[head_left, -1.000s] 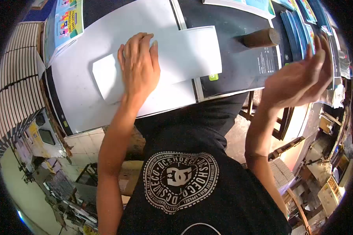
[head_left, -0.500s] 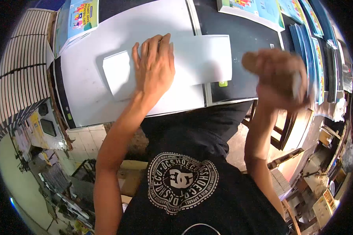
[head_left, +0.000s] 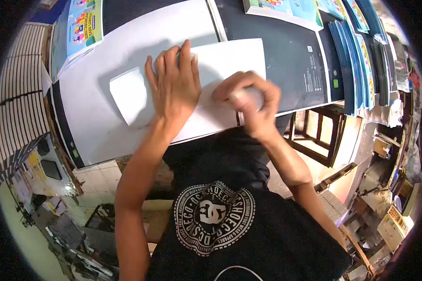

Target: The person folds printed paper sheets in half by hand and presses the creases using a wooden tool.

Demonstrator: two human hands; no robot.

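Observation:
A folded white paper or thin booklet (head_left: pixel 241 56) lies slantwise on a larger white sheet (head_left: pixel 86 105) on the table. My left hand (head_left: pixel 176 96) presses flat on the paper's middle, fingers stretched and slightly spread. Over the paper's right part is my right hand (head_left: pixel 260 103), its fingers curled into a ring and partly blurred. Whether something small sits inside that curl is hidden; contact with the paper is also unclear.
Colourful printed books (head_left: pixel 84 28) stand stacked at the upper left, with more (head_left: pixel 290 11) at the top. Blue-edged booklets (head_left: pixel 347 65) fill the right side. Stacked page blocks (head_left: pixel 21 107) line the left. A wooden stool frame (head_left: pixel 316 133) stands below the table's right edge.
My right hand has swung left from beside the booklets to over the paper's right part. My left hand stays on the paper. The whole view has shifted slightly.

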